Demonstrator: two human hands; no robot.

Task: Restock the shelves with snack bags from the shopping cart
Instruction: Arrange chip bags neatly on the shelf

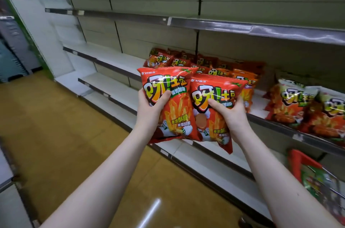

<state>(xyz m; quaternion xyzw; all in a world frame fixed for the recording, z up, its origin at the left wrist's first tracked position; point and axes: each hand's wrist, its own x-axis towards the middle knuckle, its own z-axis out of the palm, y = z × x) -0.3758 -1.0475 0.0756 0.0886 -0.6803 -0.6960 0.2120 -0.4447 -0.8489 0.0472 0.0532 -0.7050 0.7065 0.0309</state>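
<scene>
- Both arms reach fwd. We see the left grip clasping the left bag by its left edge, thumb across the front.
- The right grip grasps the right bag by its right edge, thumb on front.
- Bags upright, edges overlapping, held in the air just near of the shelf.
- Each: red-orange, fries pic, yellow lettering.
- Matching stocked bags on the shelf behind; cart low right.

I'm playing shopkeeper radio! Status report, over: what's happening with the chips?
Left hand grips left bag. Right hand grips right bag. Both held up before shelf, near stocked bags. Nothing in the way.
</scene>
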